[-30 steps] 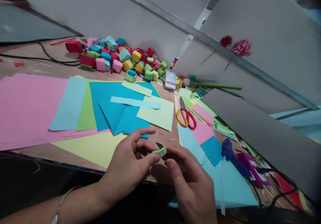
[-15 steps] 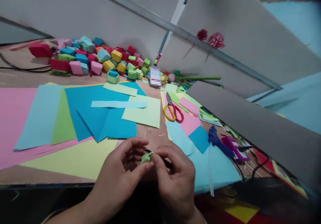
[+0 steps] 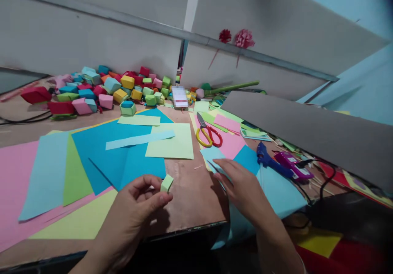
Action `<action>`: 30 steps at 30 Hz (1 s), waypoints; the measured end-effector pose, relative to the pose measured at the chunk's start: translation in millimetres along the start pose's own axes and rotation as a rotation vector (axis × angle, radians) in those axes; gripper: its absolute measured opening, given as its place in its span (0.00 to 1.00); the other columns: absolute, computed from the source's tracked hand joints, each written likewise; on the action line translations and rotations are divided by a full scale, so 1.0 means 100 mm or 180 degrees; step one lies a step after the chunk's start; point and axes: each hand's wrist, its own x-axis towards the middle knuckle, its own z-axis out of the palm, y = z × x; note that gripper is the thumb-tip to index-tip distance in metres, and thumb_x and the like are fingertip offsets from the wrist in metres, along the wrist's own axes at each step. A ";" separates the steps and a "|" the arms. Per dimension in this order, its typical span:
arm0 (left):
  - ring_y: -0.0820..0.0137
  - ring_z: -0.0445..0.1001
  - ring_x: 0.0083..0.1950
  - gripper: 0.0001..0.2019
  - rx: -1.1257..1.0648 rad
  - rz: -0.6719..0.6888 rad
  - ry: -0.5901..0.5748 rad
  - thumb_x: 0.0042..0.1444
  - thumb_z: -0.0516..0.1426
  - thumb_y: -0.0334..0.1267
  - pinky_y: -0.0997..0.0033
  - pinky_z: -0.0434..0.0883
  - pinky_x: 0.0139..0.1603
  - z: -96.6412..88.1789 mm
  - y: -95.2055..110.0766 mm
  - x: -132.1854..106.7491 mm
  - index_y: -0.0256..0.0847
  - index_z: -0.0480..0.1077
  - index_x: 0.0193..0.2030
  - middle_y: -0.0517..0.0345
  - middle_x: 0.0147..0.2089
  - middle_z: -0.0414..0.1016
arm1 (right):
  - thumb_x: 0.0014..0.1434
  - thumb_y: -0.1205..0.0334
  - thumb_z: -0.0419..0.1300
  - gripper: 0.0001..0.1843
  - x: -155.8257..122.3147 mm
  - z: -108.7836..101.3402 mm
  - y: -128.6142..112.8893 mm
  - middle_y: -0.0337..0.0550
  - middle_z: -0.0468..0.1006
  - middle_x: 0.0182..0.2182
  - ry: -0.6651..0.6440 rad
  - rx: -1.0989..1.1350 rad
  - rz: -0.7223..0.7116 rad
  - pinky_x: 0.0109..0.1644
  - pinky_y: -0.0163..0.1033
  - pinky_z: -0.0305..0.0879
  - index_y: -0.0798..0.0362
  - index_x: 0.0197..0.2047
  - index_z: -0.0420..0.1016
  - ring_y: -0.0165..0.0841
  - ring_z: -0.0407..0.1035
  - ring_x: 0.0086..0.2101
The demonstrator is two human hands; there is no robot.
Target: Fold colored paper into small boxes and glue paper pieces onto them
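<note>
Between the thumb and fingers of my left hand is a small light green folded paper box, raised over the bare brown tabletop. My right hand is apart from it, over the light blue paper at the right, with its fingers together around a thin dark pointed tool; most of that tool is hidden by the hand. Just beyond the right hand lie scissors with one yellow and one red handle. A pale green sheet and blue sheets lie beyond my left hand.
Many coloured paper boxes are heaped at the back left. A phone stands at the back middle. A blue glue gun lies at the right by a purple box. A grey board slants over the right side.
My hands have parted. The right hand moved right with the dark tool, away from the paper box, which stays in my left hand and shows more plainly. The view has tilted.
</note>
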 end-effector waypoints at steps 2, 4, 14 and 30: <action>0.81 0.64 0.18 0.20 -0.0332 -0.0143 -0.0273 0.37 0.72 0.37 0.83 0.62 0.21 0.05 0.02 -0.02 0.40 0.66 0.30 0.66 0.22 0.71 | 0.61 0.66 0.55 0.14 0.02 0.07 -0.10 0.56 0.76 0.50 0.0346 0.0136 -0.0143 0.55 0.54 0.66 0.55 0.49 0.76 0.45 0.69 0.51; 0.81 0.66 0.21 0.19 -0.0447 -0.0242 -0.0477 0.37 0.72 0.36 0.84 0.62 0.23 0.09 0.02 -0.03 0.39 0.66 0.29 0.64 0.23 0.73 | 0.61 0.65 0.56 0.15 0.00 0.15 -0.30 0.52 0.75 0.51 0.0241 0.0889 -0.0329 0.54 0.47 0.68 0.53 0.51 0.75 0.40 0.69 0.52; 0.72 0.73 0.28 0.15 0.0501 0.0375 -0.0752 0.43 0.70 0.38 0.73 0.69 0.31 0.00 -0.02 -0.03 0.40 0.69 0.33 0.61 0.28 0.75 | 0.54 0.69 0.63 0.11 -0.01 0.28 -0.70 0.42 0.81 0.34 -0.0214 0.2471 0.0130 0.38 0.33 0.71 0.53 0.42 0.80 0.31 0.74 0.36; 0.75 0.74 0.26 0.16 0.0888 0.0816 -0.0531 0.50 0.66 0.40 0.78 0.71 0.26 -0.05 -0.03 -0.10 0.44 0.75 0.46 0.59 0.33 0.77 | 0.55 0.74 0.59 0.07 -0.05 0.27 -0.68 0.39 0.76 0.33 -0.0037 0.1611 -0.0706 0.43 0.35 0.64 0.53 0.35 0.70 0.29 0.70 0.37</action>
